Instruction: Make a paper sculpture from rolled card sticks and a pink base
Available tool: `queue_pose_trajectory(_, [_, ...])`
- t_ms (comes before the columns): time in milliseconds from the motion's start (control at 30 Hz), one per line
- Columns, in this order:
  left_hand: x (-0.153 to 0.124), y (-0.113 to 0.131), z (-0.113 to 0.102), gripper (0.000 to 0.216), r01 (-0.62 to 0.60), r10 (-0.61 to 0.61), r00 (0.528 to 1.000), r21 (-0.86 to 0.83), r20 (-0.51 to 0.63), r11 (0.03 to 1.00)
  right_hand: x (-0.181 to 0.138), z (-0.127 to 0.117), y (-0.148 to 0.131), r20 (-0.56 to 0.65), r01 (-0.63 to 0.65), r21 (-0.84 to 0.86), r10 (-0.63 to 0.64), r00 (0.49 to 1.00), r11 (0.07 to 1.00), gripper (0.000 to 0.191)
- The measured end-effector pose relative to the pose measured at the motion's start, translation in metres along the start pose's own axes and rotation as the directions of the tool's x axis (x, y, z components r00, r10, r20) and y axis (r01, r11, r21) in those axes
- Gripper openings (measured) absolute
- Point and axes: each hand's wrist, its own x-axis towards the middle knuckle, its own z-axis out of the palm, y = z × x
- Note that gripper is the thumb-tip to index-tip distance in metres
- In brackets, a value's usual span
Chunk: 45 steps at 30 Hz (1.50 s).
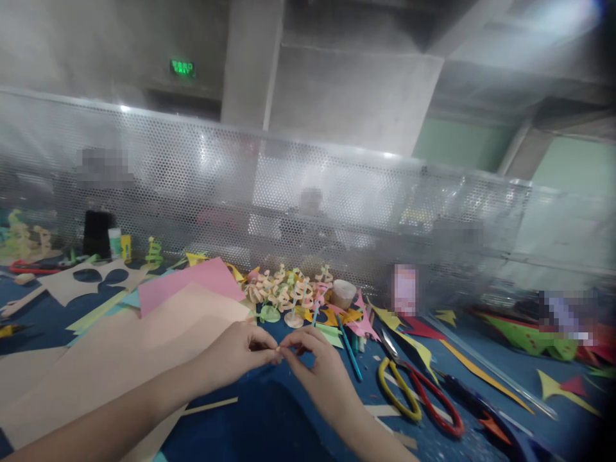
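Note:
My left hand [245, 346] and my right hand [315, 366] meet above the blue tabletop, thumbs and forefingers pinched together. A tiny pale bit seems to show between the fingertips, too small to name. Just beyond them stands a cluster of curled paper spirals [283, 289] in cream and green, some on round paper bases [293, 319]. Under my left forearm lie large cream paper sheets [158, 340], with a pink sheet [192, 285] behind. A blue pencil-like stick [350, 350] lies right of my right hand.
Scissors [418, 391] with one yellow and one red handle lie at the right, near a dark blue tool [491, 410] and a clear ruler-like strip [505, 366]. A tape roll [343, 294] sits behind. Paper scraps and a glue stick [114, 242] are about. A perforated metal screen [216, 186] borders the back.

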Motion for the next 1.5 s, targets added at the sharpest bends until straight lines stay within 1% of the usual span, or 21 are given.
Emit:
queue_pose_trajectory(67, [0.000,0.002,-0.004,0.018,-0.002,0.002,0.999,-0.016,0.037,1.000,0.001,-0.001,-0.002,0.046,-0.044,0.067,0.041,0.998,0.997,0.008])
queue_pose_trajectory(133, [0.001,0.002,-0.008,0.017,0.020,-0.014,0.997,-0.086,0.074,0.996,0.002,0.000,-0.002,0.117,-0.125,0.181,0.105,0.988,0.976,0.009])
queue_pose_trajectory(233, [0.004,-0.001,-0.012,0.017,0.057,-0.042,0.996,-0.195,0.082,0.979,0.002,0.002,0.001,0.191,-0.240,0.364,0.180,0.965,0.900,0.016])
queue_pose_trajectory(300, [0.005,-0.003,-0.012,0.017,0.066,-0.049,0.996,-0.253,0.075,0.965,0.003,0.004,0.004,0.210,-0.283,0.461,0.207,0.956,0.841,0.018])
queue_pose_trajectory(367, [0.005,-0.004,-0.011,0.018,0.077,-0.049,0.994,-0.318,0.094,0.945,0.003,0.005,0.005,0.221,-0.309,0.533,0.223,0.949,0.787,0.021])
queue_pose_trajectory(467, [0.005,-0.007,-0.006,0.022,0.125,-0.082,0.989,-0.421,0.119,0.899,0.004,0.008,0.007,0.210,-0.338,0.588,0.265,0.941,0.734,0.025])
queue_pose_trajectory(567, [0.005,-0.011,0.000,0.026,0.173,-0.139,0.985,-0.501,0.105,0.848,0.005,0.010,0.010,0.186,-0.367,0.601,0.322,0.928,0.710,0.029])
queue_pose_trajectory(667, [0.007,-0.018,0.004,0.026,0.195,-0.179,0.980,-0.545,0.084,0.816,0.004,0.010,0.011,0.153,-0.343,0.594,0.317,0.936,0.728,0.032])
queue_pose_trajectory(700, [0.007,-0.020,0.005,0.026,0.197,-0.187,0.979,-0.554,0.076,0.809,0.004,0.009,0.010,0.135,-0.316,0.581,0.294,0.946,0.751,0.030])
queue_pose_trajectory(767, [0.009,-0.025,0.005,0.025,0.191,-0.197,0.979,-0.579,0.052,0.793,0.003,0.006,0.008,0.096,-0.228,0.512,0.209,0.973,0.828,0.021])
queue_pose_trajectory(833, [0.011,-0.028,0.004,0.024,0.176,-0.200,0.979,-0.611,0.030,0.772,0.001,0.004,0.004,0.073,-0.110,0.382,0.089,0.993,0.917,0.013])
queue_pose_trajectory(900, [0.011,-0.029,0.004,0.024,0.170,-0.207,0.978,-0.634,0.015,0.755,-0.001,0.003,0.001,0.070,0.001,0.221,-0.017,0.997,0.975,0.019])
queue_pose_trajectory(967, [0.010,-0.027,0.004,0.024,0.178,-0.217,0.976,-0.634,0.017,0.752,-0.003,0.002,0.000,0.057,0.062,0.100,-0.068,0.996,0.993,0.022])
queue_pose_trajectory(1067, [0.008,-0.022,0.005,0.022,0.181,-0.209,0.978,-0.587,0.021,0.789,-0.003,0.003,0.002,0.017,0.079,0.042,-0.080,0.997,0.996,0.011])
queue_pose_trajectory(1133, [0.007,-0.017,0.005,0.020,0.148,-0.170,0.985,-0.549,0.012,0.822,-0.002,0.004,0.004,-0.004,0.069,0.057,-0.069,0.998,0.996,0.004])
queue_pose_trajectory(1200, [0.006,-0.013,0.005,0.019,0.104,-0.122,0.993,-0.532,0.001,0.840,-0.002,0.004,0.005,-0.003,0.030,0.112,-0.030,1.000,0.993,0.003])
queue_pose_trajectory(1267, [0.006,-0.009,0.005,0.019,0.080,-0.100,0.995,-0.523,-0.011,0.848,-0.001,0.006,0.005,0.018,-0.039,0.205,0.036,0.999,0.978,0.005])
queue_pose_trajectory(1367, [0.006,-0.006,0.004,0.019,0.090,-0.116,0.993,-0.516,-0.020,0.852,-0.002,0.009,0.004,0.033,-0.132,0.364,0.129,0.991,0.922,0.011])
queue_pose_trajectory(1500, [0.005,-0.006,0.003,0.015,0.073,-0.086,0.996,-0.520,0.000,0.851,-0.002,0.011,0.004,0.045,-0.175,0.482,0.175,0.983,0.858,0.019])
